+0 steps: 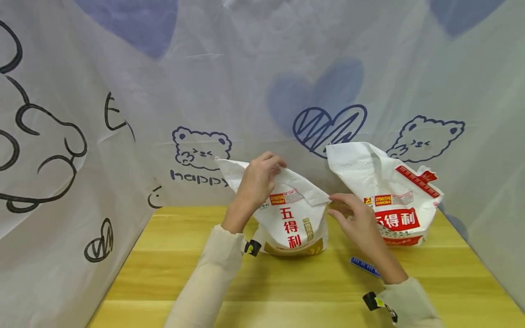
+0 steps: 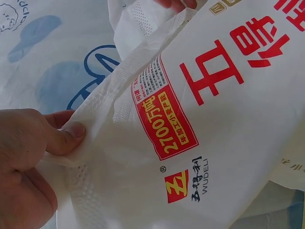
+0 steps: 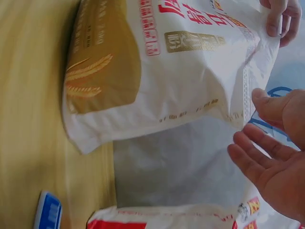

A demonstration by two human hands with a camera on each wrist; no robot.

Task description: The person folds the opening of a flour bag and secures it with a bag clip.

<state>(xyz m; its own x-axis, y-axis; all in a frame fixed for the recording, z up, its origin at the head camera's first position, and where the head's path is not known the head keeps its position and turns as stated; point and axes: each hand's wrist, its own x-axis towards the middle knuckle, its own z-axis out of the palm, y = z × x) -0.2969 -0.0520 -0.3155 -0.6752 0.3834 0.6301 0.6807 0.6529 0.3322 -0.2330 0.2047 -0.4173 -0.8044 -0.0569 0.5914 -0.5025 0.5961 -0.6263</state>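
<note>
A white flour bag [image 1: 301,223] with red lettering and a gold lower band stands on the table, its top edge folded over and slanting down to the right. My left hand [image 1: 259,175] grips that edge left of its middle; in the left wrist view the thumb [image 2: 71,136] presses on the white fabric. At the top right corner is my right hand [image 1: 354,218], index fingertip right at the corner. The right wrist view shows this hand's fingers [image 3: 257,152] extended, with thumb and fingertips apart around the corner.
A second white flour bag [image 1: 395,214] with red print stands to the right, its top crumpled and leaning left. A blue bar-shaped object [image 1: 365,266] with white marks lies on the wooden table [image 1: 184,255], partly behind my right forearm. Printed cloth [image 1: 246,91] hangs behind and at both sides.
</note>
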